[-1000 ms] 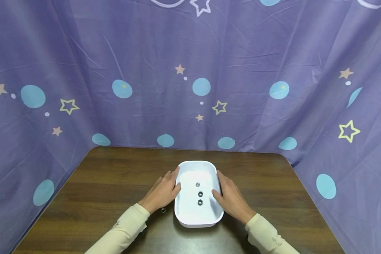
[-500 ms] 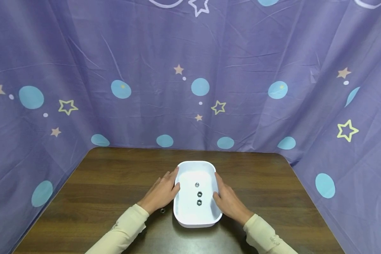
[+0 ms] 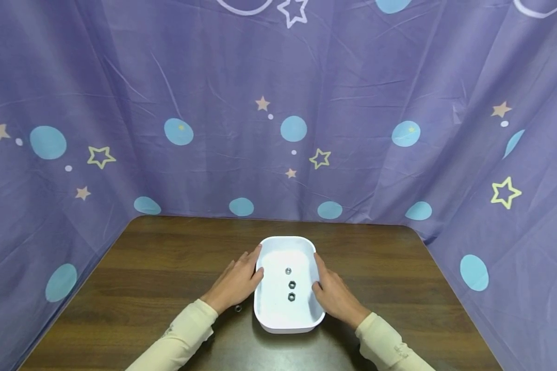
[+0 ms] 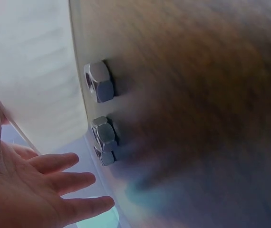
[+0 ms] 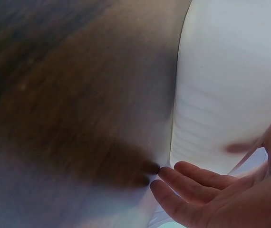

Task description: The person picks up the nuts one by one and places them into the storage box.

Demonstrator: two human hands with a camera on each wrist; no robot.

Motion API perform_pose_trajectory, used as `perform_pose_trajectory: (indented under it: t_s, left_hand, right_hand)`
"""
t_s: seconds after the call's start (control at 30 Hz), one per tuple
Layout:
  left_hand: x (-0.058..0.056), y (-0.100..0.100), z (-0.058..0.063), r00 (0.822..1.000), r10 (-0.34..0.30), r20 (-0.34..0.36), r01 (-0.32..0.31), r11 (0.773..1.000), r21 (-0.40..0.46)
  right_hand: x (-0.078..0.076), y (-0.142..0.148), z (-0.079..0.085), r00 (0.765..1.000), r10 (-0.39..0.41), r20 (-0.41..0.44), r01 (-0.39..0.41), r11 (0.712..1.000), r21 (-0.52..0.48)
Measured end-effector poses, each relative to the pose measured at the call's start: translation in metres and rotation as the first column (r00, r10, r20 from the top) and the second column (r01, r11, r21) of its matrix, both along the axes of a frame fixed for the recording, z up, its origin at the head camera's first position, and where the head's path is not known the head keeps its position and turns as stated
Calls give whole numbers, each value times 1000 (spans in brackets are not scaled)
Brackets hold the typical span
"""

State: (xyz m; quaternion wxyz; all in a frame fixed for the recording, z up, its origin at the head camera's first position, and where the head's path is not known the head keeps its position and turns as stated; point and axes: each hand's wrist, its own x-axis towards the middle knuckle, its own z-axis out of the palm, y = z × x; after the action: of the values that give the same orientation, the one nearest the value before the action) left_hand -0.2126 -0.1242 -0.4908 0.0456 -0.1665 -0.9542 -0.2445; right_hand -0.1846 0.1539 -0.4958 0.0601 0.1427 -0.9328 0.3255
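Note:
Both hands hold a white, round-cornered plastic tray [image 3: 290, 317] from its two long sides. My left hand [image 3: 234, 286] has its thumb over the left rim and its index finger along the outer wall; the other fingers spread loosely in the left wrist view. On the right side, my right hand [image 3: 339, 299] hooks its thumb inside the rim, the remaining fingers outside. Inside the tray lie a front hex nut [image 3: 291, 297], a middle hex nut [image 3: 292, 284] and a smaller, paler nut [image 3: 288, 271]. Beside the tray, under the left hand, hex nuts [image 4: 99, 81] stand on the table.
The brown wood-grain table [image 3: 176, 247] carries the tray near its middle. One loose nut [image 3: 238, 308] shows by the left wrist. A purple curtain [image 3: 241, 170] with stars and blue spots hangs behind and at both sides.
The right hand has shifted slightly left, closer against the tray's side. The left hand, tray and nuts stay in place; the head view moves a little.

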Motion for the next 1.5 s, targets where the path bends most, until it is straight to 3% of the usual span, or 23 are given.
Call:
perform_pose_trajectory:
  t_s: [0.2, 0.47, 0.87, 1.5]
  left_hand:
    - [1, -5, 0, 1000, 0, 0, 0, 1000, 0]
    - [-1, -20, 1, 1000, 4, 3, -4, 997, 77]
    - [0, -50, -5, 997, 7, -73, -7, 1000, 0]
    - [5, -59, -12, 999, -8, -50, 6, 999, -42]
  right_hand:
    - [1, 0, 1, 1000, -2, -6, 2, 1000, -7]
    - [1, 0, 3, 1000, 4, 3, -3, 1000, -8]
    - [1, -1, 4, 1000, 7, 8, -7, 1000, -3]
    - [2, 0, 3, 999, -6, 33, 6, 1000, -4]
